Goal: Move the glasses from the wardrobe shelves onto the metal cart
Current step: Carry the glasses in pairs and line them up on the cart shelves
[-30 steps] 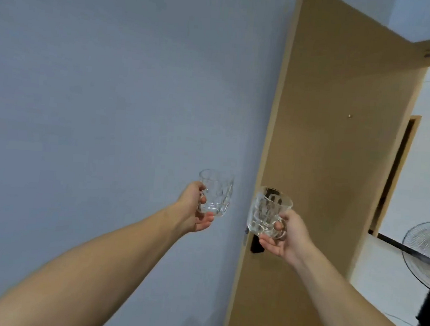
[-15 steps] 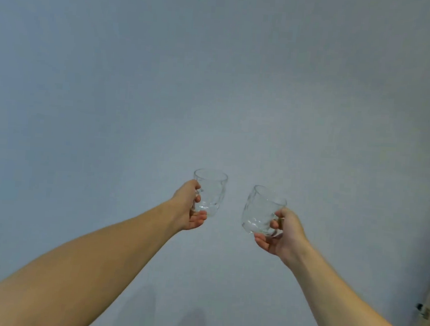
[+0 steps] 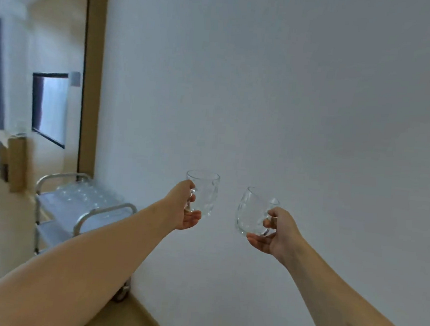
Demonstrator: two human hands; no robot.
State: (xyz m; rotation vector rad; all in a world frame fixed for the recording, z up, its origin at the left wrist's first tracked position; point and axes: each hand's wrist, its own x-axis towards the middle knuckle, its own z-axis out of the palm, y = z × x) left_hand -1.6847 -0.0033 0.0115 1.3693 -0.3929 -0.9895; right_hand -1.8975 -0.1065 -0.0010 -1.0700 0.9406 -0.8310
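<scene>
Carrying glasses toward the metal cart (image 3: 107, 209), left hand (image 3: 185, 210) grips one upright glass (image 3: 205, 194); right hand (image 3: 274, 231) holds a tilted glass (image 3: 250, 213).

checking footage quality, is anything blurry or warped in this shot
Head view: the metal cart and the glasses on it are smeared by blur; both held glasses, left and right, look fairly sharp; wide-angle lens stretches the forearms; lighting soft, no glare.

The single head-worn camera is looking forward along both outstretched arms at a close pale wall (image 3: 317, 93), with the metal cart (image 3: 59, 203) sitting lower left.
</scene>
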